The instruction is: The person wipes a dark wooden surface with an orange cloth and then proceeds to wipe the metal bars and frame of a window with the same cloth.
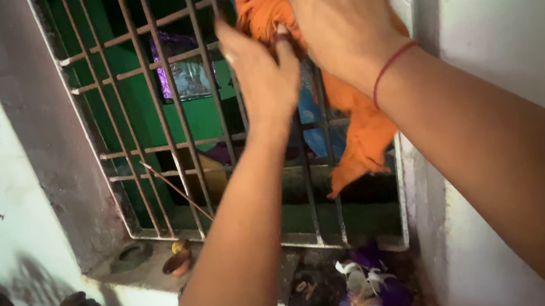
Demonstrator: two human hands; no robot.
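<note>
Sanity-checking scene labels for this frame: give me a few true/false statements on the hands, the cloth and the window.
1. Both hands are on an orange cloth at the window grille. True: left hand and right hand grip it near the top.
2. The cloth is blue. False: it is orange.
3. The right wrist has a red thread around it. True.
4. The grille bars are missing. False: metal bars cross the whole opening.
5. A small clay bowl sits on the sill. True.
</note>
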